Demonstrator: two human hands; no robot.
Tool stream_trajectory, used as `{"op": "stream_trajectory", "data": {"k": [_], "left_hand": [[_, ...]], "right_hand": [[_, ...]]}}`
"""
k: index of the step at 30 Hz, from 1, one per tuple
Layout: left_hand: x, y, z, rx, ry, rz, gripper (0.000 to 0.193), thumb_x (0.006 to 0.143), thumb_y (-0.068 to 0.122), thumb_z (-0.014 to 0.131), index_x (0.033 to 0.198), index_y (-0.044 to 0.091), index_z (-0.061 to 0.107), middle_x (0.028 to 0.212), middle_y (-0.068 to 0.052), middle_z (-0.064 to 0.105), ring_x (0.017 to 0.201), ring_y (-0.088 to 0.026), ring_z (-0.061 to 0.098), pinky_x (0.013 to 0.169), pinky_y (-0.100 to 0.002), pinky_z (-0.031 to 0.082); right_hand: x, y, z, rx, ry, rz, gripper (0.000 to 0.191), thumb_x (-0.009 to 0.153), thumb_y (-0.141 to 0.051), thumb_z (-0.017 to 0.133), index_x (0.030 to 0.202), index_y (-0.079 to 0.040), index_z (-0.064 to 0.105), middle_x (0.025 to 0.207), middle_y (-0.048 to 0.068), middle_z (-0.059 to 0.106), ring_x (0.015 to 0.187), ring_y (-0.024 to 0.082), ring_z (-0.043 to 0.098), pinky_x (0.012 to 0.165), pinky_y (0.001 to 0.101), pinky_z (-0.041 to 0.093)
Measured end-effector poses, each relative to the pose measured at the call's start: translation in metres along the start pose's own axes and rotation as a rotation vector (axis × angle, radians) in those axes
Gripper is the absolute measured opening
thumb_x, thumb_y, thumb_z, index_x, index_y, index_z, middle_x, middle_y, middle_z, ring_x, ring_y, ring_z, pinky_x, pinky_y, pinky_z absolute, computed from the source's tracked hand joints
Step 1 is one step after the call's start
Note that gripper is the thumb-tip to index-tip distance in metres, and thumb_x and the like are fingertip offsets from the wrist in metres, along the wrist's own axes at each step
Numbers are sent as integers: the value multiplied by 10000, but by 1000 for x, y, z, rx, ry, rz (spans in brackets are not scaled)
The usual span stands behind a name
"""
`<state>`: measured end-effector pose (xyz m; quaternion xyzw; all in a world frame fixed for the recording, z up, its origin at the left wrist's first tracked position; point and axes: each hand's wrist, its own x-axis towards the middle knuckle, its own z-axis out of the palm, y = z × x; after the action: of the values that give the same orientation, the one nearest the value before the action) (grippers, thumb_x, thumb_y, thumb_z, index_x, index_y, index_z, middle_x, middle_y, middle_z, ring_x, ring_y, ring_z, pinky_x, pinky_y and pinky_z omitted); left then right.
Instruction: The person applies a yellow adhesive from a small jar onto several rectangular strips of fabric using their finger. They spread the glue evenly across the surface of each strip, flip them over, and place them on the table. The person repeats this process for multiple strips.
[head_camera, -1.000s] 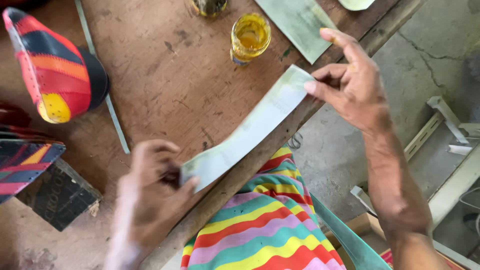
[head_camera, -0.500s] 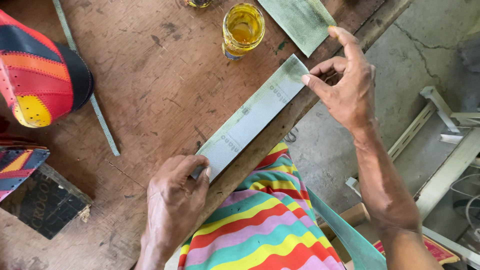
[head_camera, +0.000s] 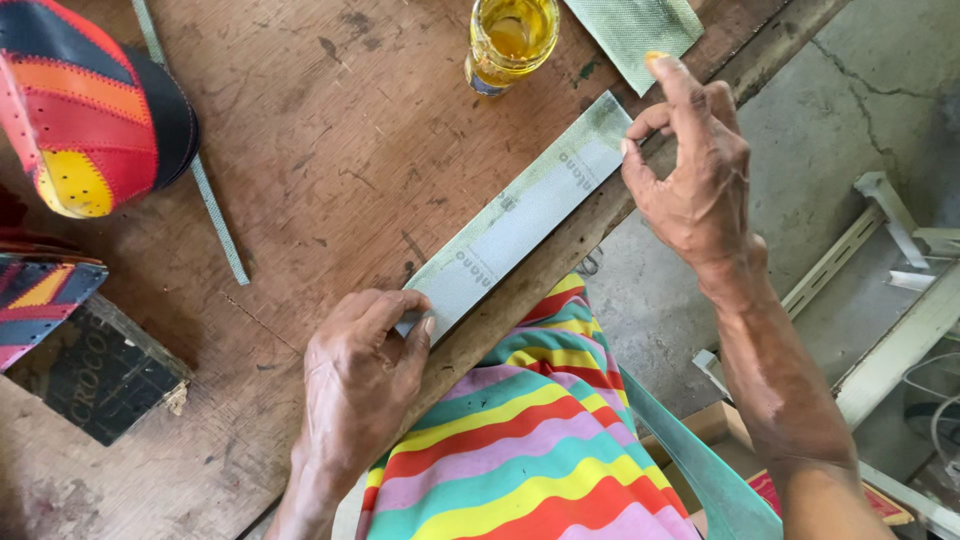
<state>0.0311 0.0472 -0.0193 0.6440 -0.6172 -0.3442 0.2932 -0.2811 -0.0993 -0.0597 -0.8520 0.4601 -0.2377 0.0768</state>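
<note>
- Two hands on one strip (head_camera: 520, 215): your left hand (head_camera: 355, 385) pinches the near end, thumb and fingers closed on it, and your right hand (head_camera: 690, 165) grips the far end between thumb and bent fingers, forefinger sticking up free.
- The strip is long, pale green-grey, with a lighter band down its middle. It lies flat and slantwise on the wooden bench (head_camera: 300, 180), right along the bench's edge, stretched straight between your two grips.
- So far, by my reading: the strip is down, flattened and lined up with the edge. Nothing is stuck to it and no tool is on it.
- What's left, as I judge it: whatever comes after the laying-out, be it gluing, marking or cutting, shows no sign of being begun.
- A jar of yellow liquid (head_camera: 510, 40) stands just beyond the strip's far end, untouched, near your right hand.
- A second green sheet (head_camera: 635, 30) lies at the top edge, apart from the strip.
- A thin green sliver (head_camera: 200, 170) lies on the bench to your left, well away from both hands.
- A bright patchwork shoe (head_camera: 85, 105) sits at the far left, and a dark block (head_camera: 100, 370) below it; neither is in play.
- Your striped clothing (head_camera: 500, 450) shows just under the bench edge.
</note>
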Motion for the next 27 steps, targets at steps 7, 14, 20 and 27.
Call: {"op": "stream_trajectory", "data": {"k": [7,14,20,27], "left_hand": [[0,0,3,141,-39,-48,195,766,106,819,947,94,748,923,-97,671,869,-278,648,737,-416,528],[19,0,3,262,-41,298,490,614,35,741,1096,117,715,1352,-176,490,1248,-405,469,981,-539,446],[31,5,-3,281,-275,211,515,643,57,735,1154,56,671,1300,-179,501,1194,-381,482,834,-526,447],[33,5,-11,233,-290,226,542,644,-6,678,1184,42,649,1283,-186,513,1216,-370,480,883,-493,443]], "right_hand": [[10,-3,-2,-60,-7,35,677,978,54,776,1539,-36,407,1004,40,739,1016,217,626,959,361,540],[62,-50,-61,-59,-78,49,639,876,-132,895,1449,-100,612,1410,140,482,1266,298,489,1088,434,495],[132,-72,-59,-131,-334,-321,577,701,-285,913,1231,-127,747,1530,189,353,1361,396,324,1119,506,395],[166,-67,-14,-329,-676,-217,388,785,-375,839,1031,-80,787,1520,167,275,1383,390,241,1190,508,232]]}}
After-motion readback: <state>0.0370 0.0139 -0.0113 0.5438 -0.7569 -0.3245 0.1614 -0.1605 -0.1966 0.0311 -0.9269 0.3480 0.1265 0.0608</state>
